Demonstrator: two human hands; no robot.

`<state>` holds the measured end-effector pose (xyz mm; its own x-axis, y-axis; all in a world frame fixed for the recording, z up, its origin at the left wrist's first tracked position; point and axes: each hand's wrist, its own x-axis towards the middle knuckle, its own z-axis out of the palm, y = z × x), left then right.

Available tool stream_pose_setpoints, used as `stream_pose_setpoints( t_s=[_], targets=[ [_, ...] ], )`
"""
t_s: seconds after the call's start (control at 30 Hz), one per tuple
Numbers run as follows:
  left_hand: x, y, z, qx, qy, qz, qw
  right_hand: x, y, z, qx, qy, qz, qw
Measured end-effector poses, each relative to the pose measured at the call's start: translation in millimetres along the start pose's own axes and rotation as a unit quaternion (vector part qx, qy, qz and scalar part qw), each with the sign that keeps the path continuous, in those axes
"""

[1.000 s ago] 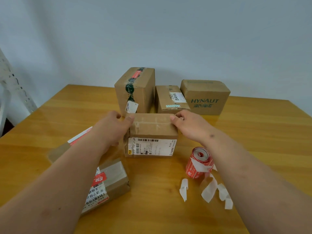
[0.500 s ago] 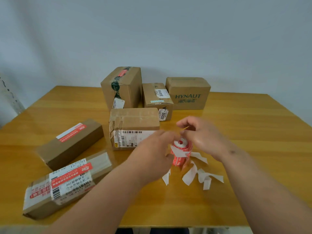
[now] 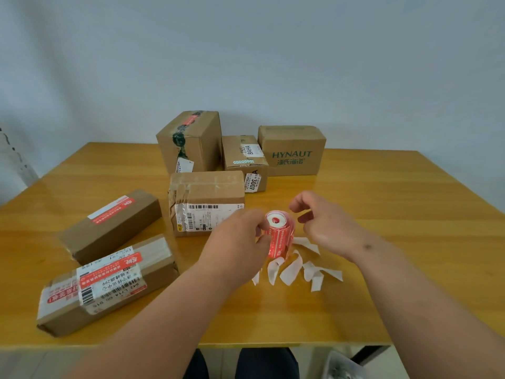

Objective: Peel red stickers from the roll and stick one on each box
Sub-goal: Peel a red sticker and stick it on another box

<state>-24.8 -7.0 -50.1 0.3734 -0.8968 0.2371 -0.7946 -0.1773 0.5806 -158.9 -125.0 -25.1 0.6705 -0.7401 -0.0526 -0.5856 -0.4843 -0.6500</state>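
The red sticker roll (image 3: 280, 235) stands tilted near the table's middle, and my left hand (image 3: 240, 239) grips it from the left with the thumb at its top rim. My right hand (image 3: 325, 222) hovers just right of the roll, fingers loosely curled, holding nothing. Behind the roll lies a box with a barcode label (image 3: 207, 198) and no red sticker in sight. At the back are a tall box (image 3: 191, 140) with a red sticker on top, a small box (image 3: 243, 154) and a HYNAUT box (image 3: 292, 149). Two long boxes (image 3: 109, 225) (image 3: 109, 285) at left carry red stickers.
Several white backing strips (image 3: 297, 269) lie on the wooden table (image 3: 396, 242) just in front of the roll. The table's front edge (image 3: 300, 344) is close to me, with my legs below it. A pale wall rises behind the boxes.
Both hands left the barcode-label box and came to the roll. My left hand took hold of the roll and tilted it; my right hand drew back slightly from it.
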Motion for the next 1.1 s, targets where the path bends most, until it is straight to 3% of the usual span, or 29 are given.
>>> stream_pose_setpoints(
  t_s=[0.17, 0.43, 0.9, 1.1],
  targets=[
    [-0.3, 5.9, 8.6, 0.026, -0.012, 0.030, 0.999, -7.1, 0.7, 8.1, -0.081, -0.010, -0.049, 0.995],
    [1.9, 0.2, 12.3, 0.053, -0.038, 0.012, 0.998, -9.9, -8.5, 12.8, -0.104, -0.005, -0.085, 0.991],
    [7.7, 0.0, -10.4, -0.095, -0.090, -0.091, 0.987, -4.1, -6.4, 12.8, -0.154, 0.004, -0.127, 0.980],
    [9.2, -4.9, -22.6, -0.205, -0.118, -0.134, 0.962, 0.5, -13.3, 11.0, -0.161, 0.005, -0.141, 0.977]
  ],
)
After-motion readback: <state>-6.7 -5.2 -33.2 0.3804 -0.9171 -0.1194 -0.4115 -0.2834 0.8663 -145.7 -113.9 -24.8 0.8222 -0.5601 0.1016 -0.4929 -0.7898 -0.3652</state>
